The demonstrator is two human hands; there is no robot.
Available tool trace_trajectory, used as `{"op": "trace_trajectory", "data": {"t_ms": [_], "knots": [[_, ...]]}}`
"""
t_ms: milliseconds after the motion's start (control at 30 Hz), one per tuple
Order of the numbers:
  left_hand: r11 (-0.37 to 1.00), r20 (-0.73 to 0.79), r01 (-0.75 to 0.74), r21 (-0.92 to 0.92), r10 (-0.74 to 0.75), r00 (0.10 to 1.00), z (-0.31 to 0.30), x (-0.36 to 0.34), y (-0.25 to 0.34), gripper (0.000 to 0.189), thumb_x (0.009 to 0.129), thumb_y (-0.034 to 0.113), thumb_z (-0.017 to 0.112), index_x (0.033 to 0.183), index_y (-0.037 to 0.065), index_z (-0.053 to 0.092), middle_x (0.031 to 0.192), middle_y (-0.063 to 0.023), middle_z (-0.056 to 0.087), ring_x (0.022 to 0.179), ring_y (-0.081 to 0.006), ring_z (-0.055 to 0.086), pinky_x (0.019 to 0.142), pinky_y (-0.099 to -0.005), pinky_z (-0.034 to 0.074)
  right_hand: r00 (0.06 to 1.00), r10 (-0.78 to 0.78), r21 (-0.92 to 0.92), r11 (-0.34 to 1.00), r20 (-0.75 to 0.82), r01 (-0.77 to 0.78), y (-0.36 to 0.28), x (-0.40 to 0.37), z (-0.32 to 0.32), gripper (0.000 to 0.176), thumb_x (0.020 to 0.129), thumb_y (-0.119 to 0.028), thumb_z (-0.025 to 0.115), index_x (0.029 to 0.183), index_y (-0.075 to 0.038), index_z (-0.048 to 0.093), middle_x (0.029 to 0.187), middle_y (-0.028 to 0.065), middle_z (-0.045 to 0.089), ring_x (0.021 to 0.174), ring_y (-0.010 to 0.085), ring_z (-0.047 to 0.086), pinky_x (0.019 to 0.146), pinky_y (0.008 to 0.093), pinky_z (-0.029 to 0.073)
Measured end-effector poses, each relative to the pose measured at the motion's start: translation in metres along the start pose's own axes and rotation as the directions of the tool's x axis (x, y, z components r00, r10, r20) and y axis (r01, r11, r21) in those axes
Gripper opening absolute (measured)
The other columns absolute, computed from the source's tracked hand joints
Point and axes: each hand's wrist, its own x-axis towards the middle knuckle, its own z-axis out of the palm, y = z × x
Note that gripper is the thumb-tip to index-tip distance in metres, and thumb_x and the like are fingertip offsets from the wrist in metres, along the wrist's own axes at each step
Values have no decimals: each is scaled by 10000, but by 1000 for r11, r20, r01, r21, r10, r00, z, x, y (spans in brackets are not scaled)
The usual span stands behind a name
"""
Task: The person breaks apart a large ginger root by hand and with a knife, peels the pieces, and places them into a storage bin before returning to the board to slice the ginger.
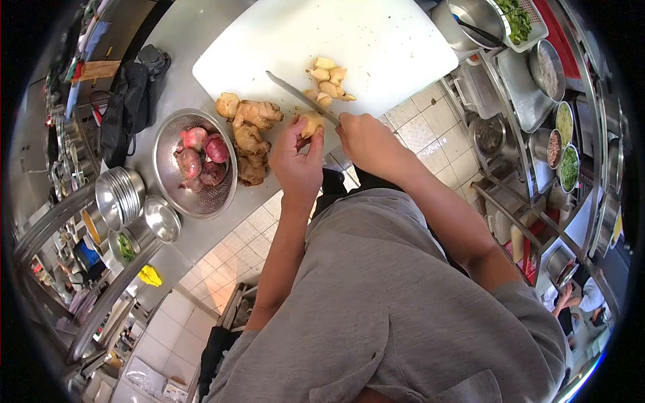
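My left hand [295, 158] is closed round a piece of ginger [310, 124] at the near edge of the white cutting board [269, 40]. In my right hand [373, 144] is the handle of a knife [292, 90], its blade pointing up and left across the board, right beside the held ginger. Several cut ginger pieces [329, 80] lie on the board just beyond the blade. Left of my left hand, large unpeeled ginger roots [250, 138] are heaped on the metal table [225, 205].
A perforated metal colander [163, 191] holds several red onions [191, 161]. Stacked metal bowls [121, 198] stand farther left, near a black bag [124, 111]. To the right are a large pot [447, 27] and a rack [500, 178] with bowls of chopped food. Another person [568, 295] is at lower right.
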Motion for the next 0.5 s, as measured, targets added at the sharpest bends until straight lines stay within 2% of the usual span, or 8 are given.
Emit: {"op": "trace_trajectory", "data": {"t_ms": [67, 167, 200, 300, 333, 367, 433, 500], "knots": [[999, -19, -27, -21, 26, 999, 1, 1, -9, 283, 877, 27, 757, 1123, -74, 662, 1125, -190, 715, 879, -168, 714, 773, -295, 604, 1000, 10, 20, 1000, -11, -10, 1, 8, 3, 197, 962, -134, 577, 904, 53, 597, 758, 325, 638, 770, 516, 642, 695, 567, 508], [988, -40, 152, 26, -151, 988, -9, -3, 1, 297, 875, 7, 754, 1145, -67, 657, 1139, -187, 715, 882, -163, 712, 779, -292, 600, 1000, -9, 41, 999, -15, 9, -2, 9, 3, 200, 964, -129, 572, 920, 64, 601, 791, 335, 640, 811, 520, 639, 727, 569, 502], [992, -79, 84, -98, -92, 993, -13, -3, 5, 322, 866, -12, 758, 1166, -62, 653, 1157, -192, 709, 932, -176, 710, 797, -301, 596, 999, -30, 50, 998, -31, 31, 0, 9, 2, 204, 967, -127, 570, 923, 70, 600, 800, 337, 641, 821, 520, 637, 734, 566, 498], [991, -245, -115, -72, 95, 965, -43, 7, 20, 316, 879, -13, 755, 1183, -27, 670, 1079, -101, 717, 912, -124, 682, 801, -270, 568, 1000, 17, 47, 999, 20, -18, -3, 11, -3, 227, 972, -151, 560, 949, 68, 615, 851, 339, 658, 860, 516, 650, 780, 562, 515], [952, -276, -272, 142, 302, 912, -61, 19, 21, 321, 886, -10, 750, 1193, -42, 659, 1074, -112, 720, 892, -124, 684, 800, -272, 569, 997, 56, 36, 998, 46, -58, -3, 12, -6, 238, 973, -164, 556, 959, 64, 623, 872, 339, 666, 874, 514, 658, 800, 561, 525], [947, -297, -275, 166, 314, 902, -80, 28, 19, 332, 891, -11, 743, 1206, -58, 648, 1076, -122, 721, 898, -131, 685, 800, -275, 572, 998, 41, 42, 998, 45, -43, -1, 12, -6, 238, 977, -163, 556, 959, 65, 621, 875, 339, 666, 870, 515, 657, 795, 562, 523], [967, -432, -87, 239, 186, 883, -110, 47, 22, 346, 909, 26, 736, 1229, -62, 640, 1056, -119, 725, 866, -157, 685, 793, -300, 571, 999, 19, 49, 999, 41, -21, 3, 13, -5, 240, 985, -162, 556, 958, 69, 617, 882, 339, 666, 862, 517, 654, 786, 566, 520], [912, -380, 34, 408, 136, 915, -131, 63, 37, 386, 933, 89, 725, 1260, -83, 617, 1023, -149, 730, 859, -153, 689, 809, -295, 566, 1000, -24, 53, 998, 17, 23, 7, 15, -2, 238, 984, -161, 561, 956, 71, 612, 866, 338, 665, 844, 515, 654, 770, 568, 519]]}}
